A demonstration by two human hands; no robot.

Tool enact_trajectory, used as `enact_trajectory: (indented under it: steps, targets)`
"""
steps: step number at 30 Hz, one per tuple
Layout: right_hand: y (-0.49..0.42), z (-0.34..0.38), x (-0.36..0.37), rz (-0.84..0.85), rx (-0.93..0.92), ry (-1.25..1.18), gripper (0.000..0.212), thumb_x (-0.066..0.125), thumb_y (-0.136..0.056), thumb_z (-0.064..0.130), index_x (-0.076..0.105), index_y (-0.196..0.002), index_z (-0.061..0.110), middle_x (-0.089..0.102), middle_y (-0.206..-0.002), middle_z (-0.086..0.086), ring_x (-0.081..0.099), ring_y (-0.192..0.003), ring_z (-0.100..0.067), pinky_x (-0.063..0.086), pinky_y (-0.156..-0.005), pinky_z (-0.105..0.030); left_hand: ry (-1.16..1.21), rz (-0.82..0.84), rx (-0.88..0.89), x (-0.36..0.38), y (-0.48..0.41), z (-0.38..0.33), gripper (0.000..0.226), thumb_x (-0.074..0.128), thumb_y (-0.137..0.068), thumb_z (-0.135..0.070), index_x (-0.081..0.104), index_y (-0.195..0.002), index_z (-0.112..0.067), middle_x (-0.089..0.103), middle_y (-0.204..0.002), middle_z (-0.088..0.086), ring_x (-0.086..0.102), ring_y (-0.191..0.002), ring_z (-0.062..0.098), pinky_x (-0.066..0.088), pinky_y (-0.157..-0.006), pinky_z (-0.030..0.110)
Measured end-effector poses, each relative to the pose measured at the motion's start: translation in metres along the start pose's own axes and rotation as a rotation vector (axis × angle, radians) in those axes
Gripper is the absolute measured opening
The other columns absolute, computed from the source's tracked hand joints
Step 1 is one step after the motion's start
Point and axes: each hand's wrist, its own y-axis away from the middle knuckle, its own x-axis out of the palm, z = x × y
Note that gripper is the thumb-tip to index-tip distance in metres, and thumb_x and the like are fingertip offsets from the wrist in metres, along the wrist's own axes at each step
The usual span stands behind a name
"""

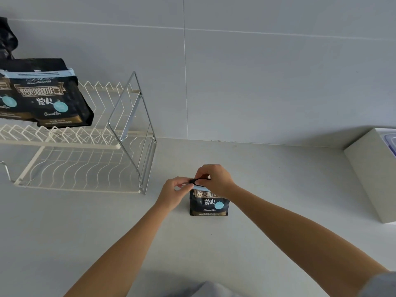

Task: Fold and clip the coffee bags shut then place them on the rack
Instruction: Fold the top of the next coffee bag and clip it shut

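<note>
A small black coffee bag stands upright on the white counter, its label facing me. My left hand pinches the left end of its folded top, where a pale blue clip shows. My right hand grips the folded top from above and hides most of it. On the upper tier of the white wire rack at the left lies a larger black coffee bag, closed with a pale blue clip. Another bag beside it is cut off by the frame edge.
A white box with a clear container in it stands at the right edge of the counter. A dark crumpled bag hangs at the top left. A grey tiled wall backs the counter.
</note>
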Motion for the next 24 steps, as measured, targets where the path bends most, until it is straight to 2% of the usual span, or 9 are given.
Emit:
enact_trajectory:
  steps: [3, 4, 7, 11, 14, 17, 20, 22, 24]
  targets:
    - [0.002, -0.004, 0.002, 0.007, -0.002, -0.038, 0.004, 0.068, -0.08, 0.02, 0.069, -0.079, 0.024, 0.064, -0.079, 0.008, 0.059, -0.08, -0.015, 0.05, -0.072, -0.036, 0.041, 0.002, -0.051, 0.0, 0.005, 0.006, 0.017, 0.061, -0.087, -0.012, 0.069, -0.101, -0.017, 0.059, -0.081, -0.005, 0.052, -0.078, 0.008, 0.04, -0.073, 0.012]
    - [0.003, -0.004, 0.002, 0.013, -0.003, -0.043, 0.005, 0.068, -0.08, 0.019, 0.069, -0.078, 0.024, 0.065, -0.08, 0.007, 0.06, -0.08, -0.015, 0.051, -0.073, -0.037, 0.078, 0.004, -0.089, 0.001, 0.007, 0.007, 0.017, 0.06, -0.088, -0.012, 0.069, -0.103, -0.014, 0.057, -0.076, -0.006, 0.051, -0.074, 0.007, 0.04, -0.067, 0.011]
    - [0.0, -0.005, -0.001, 0.015, 0.0, -0.042, 0.004, 0.069, -0.08, 0.02, 0.069, -0.079, 0.024, 0.066, -0.081, 0.007, 0.06, -0.08, -0.015, 0.053, -0.075, -0.04, 0.075, -0.004, -0.109, 0.004, 0.008, 0.004, 0.017, 0.06, -0.088, -0.014, 0.069, -0.103, -0.013, 0.057, -0.07, -0.009, 0.053, -0.069, 0.003, 0.042, -0.065, 0.015]
    - [-0.003, -0.007, -0.007, 0.034, 0.007, -0.01, 0.002, 0.068, -0.081, 0.023, 0.069, -0.081, 0.025, 0.067, -0.084, 0.006, 0.062, -0.082, -0.015, 0.055, -0.077, -0.042, -0.191, 0.019, -0.034, 0.002, -0.004, -0.001, 0.019, 0.064, -0.084, -0.019, 0.068, -0.101, -0.01, 0.057, -0.094, 0.001, 0.055, -0.09, 0.016, 0.043, -0.081, 0.026]
    - [-0.005, -0.008, -0.012, 0.077, 0.005, -0.006, 0.003, 0.068, -0.081, 0.025, 0.069, -0.083, 0.026, 0.069, -0.084, 0.005, 0.063, -0.082, -0.016, 0.055, -0.078, -0.044, -0.366, 0.043, 0.062, 0.004, -0.016, -0.013, 0.023, 0.067, -0.078, -0.026, 0.067, -0.1, -0.018, 0.06, -0.103, 0.002, 0.054, -0.099, 0.017, 0.043, -0.088, 0.035]
    - [-0.004, -0.012, -0.02, 0.126, -0.016, 0.053, 0.013, 0.068, -0.079, 0.03, 0.069, -0.092, 0.029, 0.066, -0.085, 0.011, 0.061, -0.084, -0.014, 0.054, -0.075, -0.039, -0.436, 0.031, 0.131, 0.016, -0.02, -0.026, 0.019, 0.067, -0.075, -0.032, 0.066, -0.09, -0.02, 0.068, -0.091, 0.0, 0.058, -0.088, 0.017, 0.046, -0.079, 0.035]
    - [0.004, -0.02, -0.025, 0.165, -0.07, 0.211, 0.034, 0.068, -0.077, 0.04, 0.058, -0.11, 0.04, 0.065, -0.099, 0.013, 0.054, -0.086, -0.008, 0.048, -0.071, -0.032, -0.519, -0.001, 0.197, 0.017, -0.023, -0.026, 0.015, 0.068, -0.077, -0.032, 0.066, -0.088, -0.022, 0.071, -0.086, -0.002, 0.06, -0.083, 0.017, 0.045, -0.075, 0.03]
    - [0.01, -0.026, -0.022, 0.15, -0.075, 0.221, 0.044, 0.07, -0.077, 0.034, 0.047, -0.114, 0.041, 0.065, -0.099, 0.012, 0.054, -0.081, -0.009, 0.043, -0.064, -0.029, -0.576, -0.033, 0.259, 0.012, -0.026, -0.027, 0.017, 0.07, -0.076, -0.031, 0.068, -0.092, -0.024, 0.071, -0.087, -0.002, 0.061, -0.081, 0.017, 0.043, -0.073, 0.027]
    - [0.015, -0.031, -0.021, 0.115, -0.037, 0.138, 0.045, 0.071, -0.077, 0.026, 0.042, -0.111, 0.033, 0.063, -0.091, 0.009, 0.056, -0.075, -0.015, 0.041, -0.059, -0.027, -0.617, -0.073, 0.326, 0.009, -0.026, -0.029, 0.018, 0.072, -0.075, -0.029, 0.07, -0.092, -0.023, 0.071, -0.084, 0.0, 0.061, -0.076, 0.018, 0.045, -0.071, 0.029]
